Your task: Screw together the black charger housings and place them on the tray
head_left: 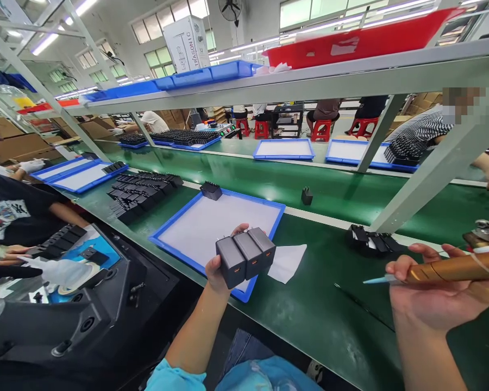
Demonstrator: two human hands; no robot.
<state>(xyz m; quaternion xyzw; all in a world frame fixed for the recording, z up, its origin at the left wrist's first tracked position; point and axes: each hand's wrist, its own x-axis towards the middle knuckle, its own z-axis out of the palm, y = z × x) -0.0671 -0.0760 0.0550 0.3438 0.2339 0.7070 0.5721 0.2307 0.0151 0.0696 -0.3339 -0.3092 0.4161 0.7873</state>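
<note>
My left hand [217, 274] is closed around a row of three black charger plugs [246, 256], held above the near right edge of a blue-rimmed tray [179, 217]. The chargers' orange-lined ports face me. On the right, my right hand [436, 293] grips a copper-coloured pen-shaped tool [452, 270] whose pale blue tip points left, towards the chargers. A single charger block [211, 190] rests at the tray's far corner. White paper [287, 263] lies beside the tray, and a thin black rod [362, 307] lies on the bench below the tool.
Many black chargers [142, 190] stand in rows left of the tray. One charger [307, 195] stands on the green belt. More pieces [375, 241] lie by the shelf post [444, 157]. A co-worker [20, 212] sits at left behind a machine [85, 320].
</note>
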